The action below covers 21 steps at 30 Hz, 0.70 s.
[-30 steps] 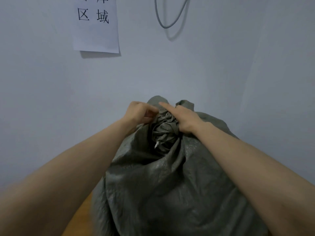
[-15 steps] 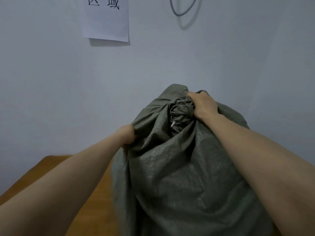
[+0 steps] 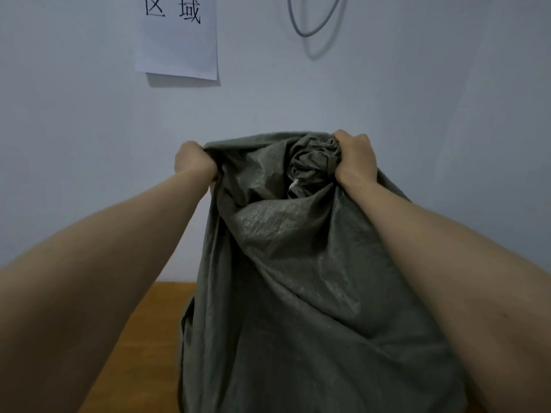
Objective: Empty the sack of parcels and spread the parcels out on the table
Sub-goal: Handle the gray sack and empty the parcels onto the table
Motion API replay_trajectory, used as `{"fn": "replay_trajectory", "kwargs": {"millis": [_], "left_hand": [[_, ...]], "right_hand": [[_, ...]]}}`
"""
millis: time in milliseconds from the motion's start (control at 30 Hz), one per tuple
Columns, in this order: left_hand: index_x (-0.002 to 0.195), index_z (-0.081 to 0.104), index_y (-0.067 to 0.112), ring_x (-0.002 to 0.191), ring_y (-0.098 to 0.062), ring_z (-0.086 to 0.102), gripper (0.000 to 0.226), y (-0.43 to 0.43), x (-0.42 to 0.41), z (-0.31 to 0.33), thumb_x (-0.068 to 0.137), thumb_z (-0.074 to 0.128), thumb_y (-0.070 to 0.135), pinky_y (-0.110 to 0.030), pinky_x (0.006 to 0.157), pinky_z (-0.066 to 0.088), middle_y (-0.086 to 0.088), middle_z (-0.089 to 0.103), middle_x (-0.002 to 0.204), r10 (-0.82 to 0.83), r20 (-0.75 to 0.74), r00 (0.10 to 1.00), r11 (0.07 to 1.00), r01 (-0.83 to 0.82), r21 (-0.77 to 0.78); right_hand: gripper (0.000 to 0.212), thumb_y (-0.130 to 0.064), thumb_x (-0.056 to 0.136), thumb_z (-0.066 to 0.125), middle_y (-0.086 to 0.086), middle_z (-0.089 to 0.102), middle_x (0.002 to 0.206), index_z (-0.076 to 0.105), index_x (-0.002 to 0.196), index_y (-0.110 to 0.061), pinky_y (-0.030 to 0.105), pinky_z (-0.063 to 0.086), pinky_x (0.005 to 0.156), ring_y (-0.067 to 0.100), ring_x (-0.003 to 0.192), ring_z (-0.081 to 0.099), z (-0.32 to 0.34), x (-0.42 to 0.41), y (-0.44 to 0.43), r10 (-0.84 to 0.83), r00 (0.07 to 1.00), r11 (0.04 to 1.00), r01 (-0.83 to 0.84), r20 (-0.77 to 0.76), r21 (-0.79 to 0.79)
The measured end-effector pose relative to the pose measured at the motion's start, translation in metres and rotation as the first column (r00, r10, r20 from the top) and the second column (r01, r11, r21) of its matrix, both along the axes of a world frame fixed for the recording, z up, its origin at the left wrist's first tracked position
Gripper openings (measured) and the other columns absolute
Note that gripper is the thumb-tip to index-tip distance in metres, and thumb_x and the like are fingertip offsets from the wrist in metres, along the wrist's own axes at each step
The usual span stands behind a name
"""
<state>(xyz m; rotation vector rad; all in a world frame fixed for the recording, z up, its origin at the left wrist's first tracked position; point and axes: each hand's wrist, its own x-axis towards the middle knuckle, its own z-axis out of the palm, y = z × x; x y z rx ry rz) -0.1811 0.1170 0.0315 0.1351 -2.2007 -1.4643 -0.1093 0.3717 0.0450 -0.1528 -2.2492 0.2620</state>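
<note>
A large grey-green woven sack [image 3: 298, 293] hangs upright in front of me, its lower part over the wooden table [image 3: 140, 338]. My left hand [image 3: 193, 159] grips the sack's upper left corner. My right hand [image 3: 354, 159] grips the bunched, twisted knot of cloth at the top right. The cloth between the two hands is pulled taut. No parcel shows; whatever is inside is hidden by the cloth.
A pale wall stands close behind the sack. On it hangs a white paper sheet [image 3: 179, 37] with black characters, and a grey cable loop [image 3: 313, 22] to its right. The table's brown top shows at the lower left.
Both hands have risen with the sack. My left hand left the knot, took the sack's left side, and has since lifted it level with the right hand.
</note>
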Motion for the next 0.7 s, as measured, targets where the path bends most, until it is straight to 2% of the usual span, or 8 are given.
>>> {"fn": "replay_trajectory", "kwargs": {"millis": [100,233,333,467,500,600,667,700], "left_hand": [[0.056,0.031,0.012,0.063,-0.019,0.030,0.030,0.008,0.002,0.018,0.079,0.035,-0.006,-0.032,0.061,0.030,-0.004,0.038,0.062,-0.015,-0.058,0.998,1.000,0.013,-0.027],[0.055,0.033,0.012,0.070,-0.021,0.039,0.030,0.012,0.005,0.016,0.081,0.038,-0.002,-0.033,0.064,0.030,-0.010,0.039,0.058,-0.022,-0.114,0.993,0.997,0.014,-0.070],[0.056,0.037,0.009,0.080,-0.022,0.053,0.029,0.018,0.016,0.033,0.084,0.040,0.001,-0.036,0.065,0.033,-0.031,0.055,0.078,-0.013,-0.191,0.982,0.997,-0.001,-0.074],[0.086,0.061,-0.002,0.098,-0.034,0.060,0.022,0.029,0.020,0.027,0.088,0.040,0.003,-0.041,0.081,0.046,-0.029,0.063,0.100,-0.058,-0.213,0.975,0.998,0.051,-0.041],[0.090,0.063,-0.002,0.093,-0.031,0.061,0.023,0.031,0.020,0.018,0.088,0.041,0.004,-0.041,0.081,0.048,-0.024,0.064,0.096,-0.099,-0.175,0.980,0.995,0.101,0.001],[0.070,0.057,0.011,0.077,-0.022,0.053,0.018,0.040,0.037,-0.003,0.085,0.046,0.010,-0.033,0.066,0.045,-0.009,0.056,0.072,-0.334,-0.013,0.942,0.917,0.328,0.227],[0.074,0.055,0.014,0.073,-0.018,0.055,0.016,0.043,0.058,-0.016,0.086,0.050,0.023,-0.026,0.062,0.040,-0.002,0.058,0.072,-0.553,0.071,0.830,0.806,0.511,0.298],[0.088,0.060,0.013,0.079,-0.016,0.061,0.026,0.043,0.069,-0.023,0.084,0.056,0.038,-0.027,0.068,0.045,-0.002,0.065,0.083,-0.678,0.115,0.726,0.719,0.623,0.309]], "right_hand": [[0.024,-0.003,0.088,0.044,0.019,0.053,0.106,0.056,0.105,-0.016,0.028,0.034,0.071,0.034,0.093,0.053,0.010,0.000,0.004,-0.017,0.999,0.998,0.014,-0.046,-0.060],[0.025,-0.002,0.088,0.043,0.018,0.053,0.107,0.055,0.105,-0.015,0.026,0.034,0.071,0.034,0.094,0.053,0.006,0.003,0.009,-0.013,0.999,0.998,0.011,-0.038,-0.063],[0.027,-0.006,0.091,0.041,0.018,0.053,0.111,0.056,0.111,-0.017,0.024,0.033,0.074,0.032,0.097,0.053,0.020,0.006,0.011,-0.015,0.995,0.992,0.002,-0.102,-0.124],[0.026,-0.007,0.091,0.041,0.018,0.050,0.110,0.055,0.111,-0.017,0.025,0.035,0.076,0.032,0.094,0.053,0.010,0.011,0.019,-0.043,0.996,0.989,0.030,-0.084,-0.144],[0.026,-0.006,0.091,0.041,0.019,0.050,0.110,0.055,0.110,-0.016,0.025,0.036,0.076,0.032,0.094,0.053,0.003,0.012,0.020,-0.041,0.997,0.989,0.031,-0.068,-0.144],[0.025,-0.004,0.089,0.043,0.020,0.050,0.108,0.055,0.109,-0.015,0.027,0.036,0.074,0.035,0.095,0.053,-0.014,0.016,0.030,-0.064,0.997,0.988,0.057,-0.041,-0.143],[0.025,-0.004,0.090,0.044,0.021,0.051,0.108,0.054,0.110,-0.015,0.028,0.036,0.073,0.036,0.095,0.053,-0.020,0.019,0.036,-0.089,0.995,0.983,0.082,-0.033,-0.164],[0.025,-0.004,0.090,0.043,0.021,0.051,0.107,0.054,0.111,-0.015,0.028,0.036,0.073,0.035,0.096,0.052,-0.023,0.021,0.038,-0.092,0.995,0.981,0.085,-0.032,-0.172]]}}
